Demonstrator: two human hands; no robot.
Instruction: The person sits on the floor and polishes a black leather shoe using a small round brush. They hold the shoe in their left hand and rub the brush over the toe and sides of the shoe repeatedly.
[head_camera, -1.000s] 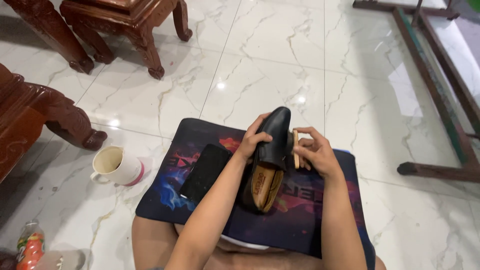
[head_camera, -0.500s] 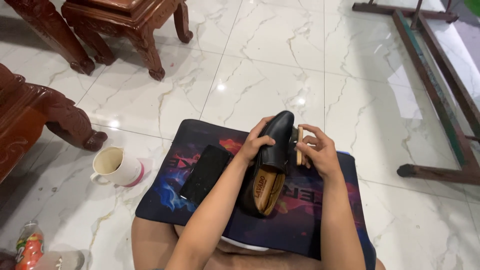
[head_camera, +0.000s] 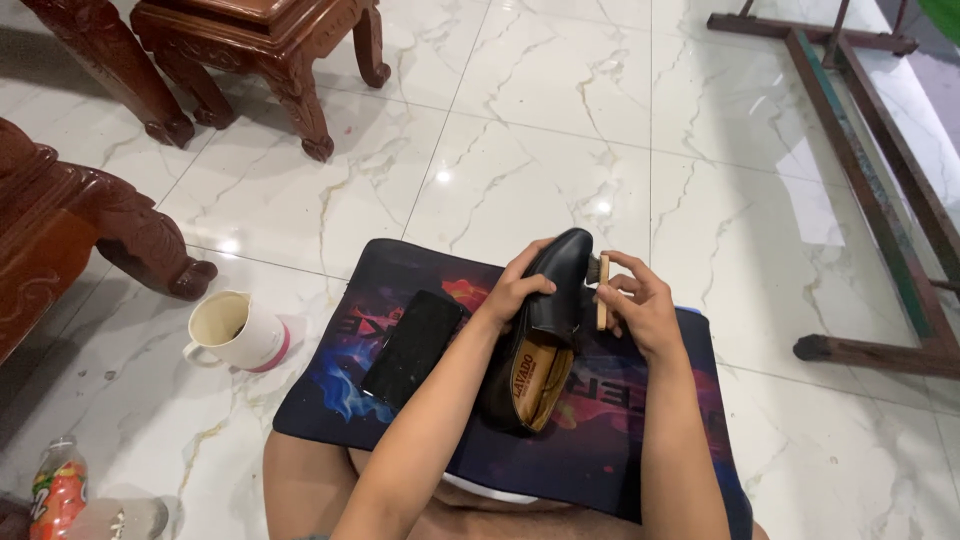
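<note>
Now the black shoe (head_camera: 548, 300) sits a bit lower and leans more to the right than a moment ago, above the dark mat (head_camera: 640, 430). The left hand (head_camera: 515, 290) is wrapped tight around its top, and the right hand (head_camera: 635, 305) pinches a small wooden brush (head_camera: 600, 290) against the toe. So the brushing goes on at the toe.

Shoe (head_camera: 553, 290) black, tan lining; mat (head_camera: 620, 420) dark with blue-red flames; mug (head_camera: 232, 331) cream; floor (head_camera: 520, 130) white marble, veined.
</note>
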